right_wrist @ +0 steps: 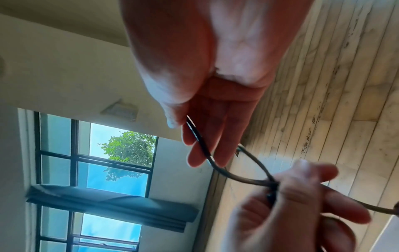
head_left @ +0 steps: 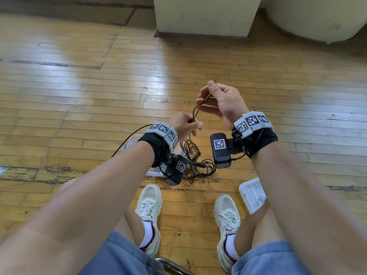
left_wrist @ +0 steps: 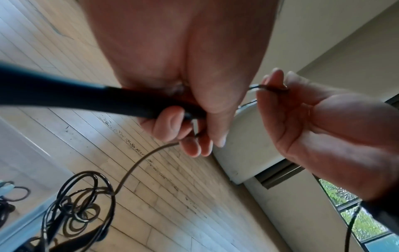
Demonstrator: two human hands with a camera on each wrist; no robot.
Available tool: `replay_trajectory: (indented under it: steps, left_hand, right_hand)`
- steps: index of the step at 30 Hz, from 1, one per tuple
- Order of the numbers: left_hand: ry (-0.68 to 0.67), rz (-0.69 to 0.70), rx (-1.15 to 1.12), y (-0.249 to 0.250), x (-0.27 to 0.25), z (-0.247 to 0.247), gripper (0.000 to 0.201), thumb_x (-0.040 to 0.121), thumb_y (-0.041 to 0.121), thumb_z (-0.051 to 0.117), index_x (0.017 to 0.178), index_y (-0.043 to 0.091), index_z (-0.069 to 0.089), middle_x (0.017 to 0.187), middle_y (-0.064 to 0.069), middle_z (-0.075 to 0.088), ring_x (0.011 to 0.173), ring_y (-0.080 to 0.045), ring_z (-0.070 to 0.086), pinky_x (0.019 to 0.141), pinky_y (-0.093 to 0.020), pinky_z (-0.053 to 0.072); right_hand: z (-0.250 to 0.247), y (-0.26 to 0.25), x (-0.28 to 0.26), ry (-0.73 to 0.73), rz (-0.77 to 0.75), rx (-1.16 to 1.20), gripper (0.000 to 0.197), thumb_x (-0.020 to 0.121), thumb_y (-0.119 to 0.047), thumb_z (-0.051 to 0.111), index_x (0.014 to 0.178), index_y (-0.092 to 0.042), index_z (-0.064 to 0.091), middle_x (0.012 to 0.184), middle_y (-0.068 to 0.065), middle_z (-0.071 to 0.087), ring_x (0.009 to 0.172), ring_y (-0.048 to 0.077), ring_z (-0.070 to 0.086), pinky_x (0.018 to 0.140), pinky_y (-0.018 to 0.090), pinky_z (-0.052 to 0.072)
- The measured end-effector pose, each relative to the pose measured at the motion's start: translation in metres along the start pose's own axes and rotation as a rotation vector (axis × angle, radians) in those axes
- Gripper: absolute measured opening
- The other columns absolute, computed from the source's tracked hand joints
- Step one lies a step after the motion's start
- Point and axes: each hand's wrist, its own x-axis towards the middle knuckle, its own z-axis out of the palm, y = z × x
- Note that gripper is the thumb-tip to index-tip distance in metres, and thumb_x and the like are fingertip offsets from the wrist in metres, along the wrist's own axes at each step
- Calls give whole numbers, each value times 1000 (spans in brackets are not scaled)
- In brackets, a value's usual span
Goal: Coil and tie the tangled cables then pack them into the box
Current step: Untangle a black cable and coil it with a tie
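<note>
Over a worn wooden floor (head_left: 79, 92), my right hand (head_left: 220, 100) pinches the brown cable (head_left: 195, 111) between thumb and forefinger, the other fingers loosely spread. At seven o'clock from it, my left hand (head_left: 184, 125) curls round the same strand. The tangled remainder (head_left: 193, 161) lies below at six o'clock, touching a white box (head_left: 154, 171) beside it.

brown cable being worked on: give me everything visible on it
Thin brown cable, smooth-jacketed. The right hand pinches its upper end between thumb and forefinger; the left hand grips it lower down, a short doubled loop spanning between them. Below, it hangs into a loose tangled heap on the wooden floor, uncoiled and untied.
</note>
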Motion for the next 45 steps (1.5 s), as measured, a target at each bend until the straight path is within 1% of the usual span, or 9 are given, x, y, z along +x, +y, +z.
replay_trajectory:
  steps: [4,10,16,21,28,32,36,41,45]
  left_hand:
    - [112,-4,-234,9,3,-2,28,101,21,57,92,-3,68,64,-6,64,47,-10,48,45,-20,40]
    - [119,-36,-576,21,6,-8,24,101,20,57,85,3,63,60,-5,60,47,-12,45,41,-19,36]
    - [196,-12,-891,27,4,-32,23,103,17,52,86,2,59,64,-4,53,47,-8,40,40,-16,33]
    - [334,-88,-868,9,13,-34,22,102,17,53,87,3,60,67,-5,55,47,-8,41,40,-17,34]
    - [191,-181,-500,-12,16,-31,19,89,16,72,102,5,64,88,-10,66,55,-9,48,54,-21,42]
    - [-22,-68,-281,-9,9,-15,20,85,11,74,103,12,67,69,3,60,52,-8,46,51,-20,42]
    - [40,-4,-109,-2,9,0,5,92,19,69,89,14,69,69,3,62,52,-8,48,48,-20,43]
    - [182,9,-226,5,13,-2,19,97,20,63,92,3,69,66,-2,64,49,-8,50,46,-18,42]
    - [192,22,-484,12,13,-12,20,99,20,60,87,4,66,69,-4,64,53,-11,52,48,-19,44]
  right_hand:
    - [4,4,3,87,40,97,44,109,-38,33,105,-5,62,103,16,69,94,25,69,85,37,60]
    - [3,19,4,-7,161,93,78,101,-64,11,115,-6,60,104,13,69,95,23,67,83,35,55]
    - [-2,35,5,-267,223,-532,14,101,-16,50,105,-16,63,112,9,71,109,20,65,105,40,46]
    - [-15,47,7,-257,192,-1087,12,101,-21,55,99,-18,66,93,-6,71,94,11,69,86,27,54]
    - [-11,29,9,-60,38,-769,19,103,-19,52,102,-11,69,86,4,72,80,15,71,76,29,59]
    - [-9,18,9,30,-46,-475,20,103,-14,52,105,-3,68,84,8,71,77,17,71,73,29,59]
    - [-8,14,11,53,-83,-260,19,102,-14,55,108,-2,68,87,10,72,81,21,72,75,33,61]
    - [-6,16,17,87,8,-219,26,106,-11,40,105,-9,66,100,13,69,92,26,69,87,40,60]
    - [-10,24,15,-143,188,-527,24,99,-3,42,102,-14,63,110,8,67,105,22,63,98,41,53]
